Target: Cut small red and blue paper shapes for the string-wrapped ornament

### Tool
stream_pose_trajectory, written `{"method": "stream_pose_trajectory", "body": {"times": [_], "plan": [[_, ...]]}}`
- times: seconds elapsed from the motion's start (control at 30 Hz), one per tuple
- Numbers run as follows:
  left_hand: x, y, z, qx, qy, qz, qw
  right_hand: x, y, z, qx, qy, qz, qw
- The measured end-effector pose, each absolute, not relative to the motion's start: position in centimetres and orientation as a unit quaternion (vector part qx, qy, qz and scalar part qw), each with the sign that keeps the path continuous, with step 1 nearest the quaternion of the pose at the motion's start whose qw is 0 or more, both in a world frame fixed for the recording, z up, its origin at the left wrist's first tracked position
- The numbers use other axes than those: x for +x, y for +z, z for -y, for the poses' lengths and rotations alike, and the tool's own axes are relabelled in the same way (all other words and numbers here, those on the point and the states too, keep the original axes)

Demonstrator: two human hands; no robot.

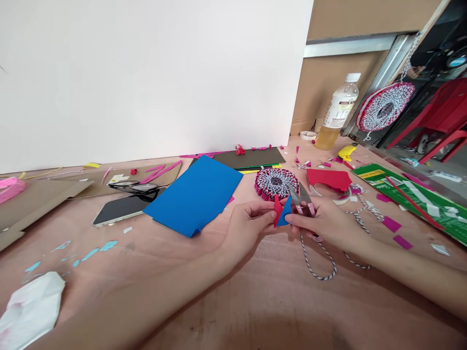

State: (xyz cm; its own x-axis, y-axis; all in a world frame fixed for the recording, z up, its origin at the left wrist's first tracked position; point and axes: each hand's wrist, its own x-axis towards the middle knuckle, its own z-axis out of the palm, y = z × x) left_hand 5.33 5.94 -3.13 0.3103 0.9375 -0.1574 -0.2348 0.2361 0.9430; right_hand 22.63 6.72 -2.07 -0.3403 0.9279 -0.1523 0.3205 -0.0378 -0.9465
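Note:
My left hand (pixel 248 226) pinches small red and blue paper pieces (pixel 281 214) between its fingertips. My right hand (pixel 324 218) is shut on small thread snips (pixel 302 200) with pink-wrapped grips, their blades pointing up just beside the paper. Right behind the paper lies a round rosette of red paper and black-and-white twine (pixel 276 183). A loop of black-and-white twine (pixel 319 257) trails below my right hand. A blue card sheet (pixel 193 195) lies left of my left hand, and a red paper cut-out (pixel 330 179) lies beyond my right hand.
A smartphone (pixel 124 209) and black-handled scissors (pixel 133 187) lie on the wooden worktop (pixel 255 301), among paper scraps. A plastic bottle of yellow liquid (pixel 337 112) stands at the back, before a green cutting ruler (pixel 408 199). A white board (pixel 146 73) rises behind.

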Motion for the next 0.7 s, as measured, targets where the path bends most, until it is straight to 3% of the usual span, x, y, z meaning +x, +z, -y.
{"method": "stream_pose_trajectory", "body": {"times": [0.5, 0.7], "plan": [[5.3, -2.9, -5.9, 0.5, 0.365, -0.406, 0.672, 22.6, -3.2, -6.9, -0.489, 0.429, 0.69, 0.316], [5.3, -2.3, -6.0, 0.508, 0.344, -0.412, 0.674, 23.1, -2.9, -7.3, -0.522, 0.552, 0.556, 0.337]]}}
